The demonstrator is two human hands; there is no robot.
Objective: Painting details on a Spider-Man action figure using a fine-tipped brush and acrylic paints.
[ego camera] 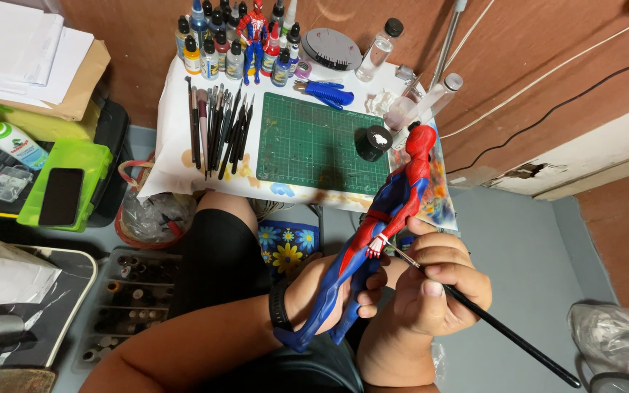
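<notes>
A green cutting mat [323,143] is laid on a small white table [171,138]. At its nine o'clock, a row of brushes [218,131] is set out; at eleven o'clock, paint bottles [216,51] are grouped around a small red and blue figure [254,33]. Blue pliers [325,93] are placed at twelve o'clock, a black jar [373,142] at three. A green box [67,185] with a black phone [61,196] is seen far to nine o'clock.

Even, fairly bright indoor light falls from above, giving soft, short shadows: a dim one lies on the green cutting mat [322,142] and darker shade gathers under the small table [176,156]. Colours are saturated, with no harsh glare. Focus is sharp at centre; the wide lens bends lines toward the edges, where detail softens slightly
</notes>
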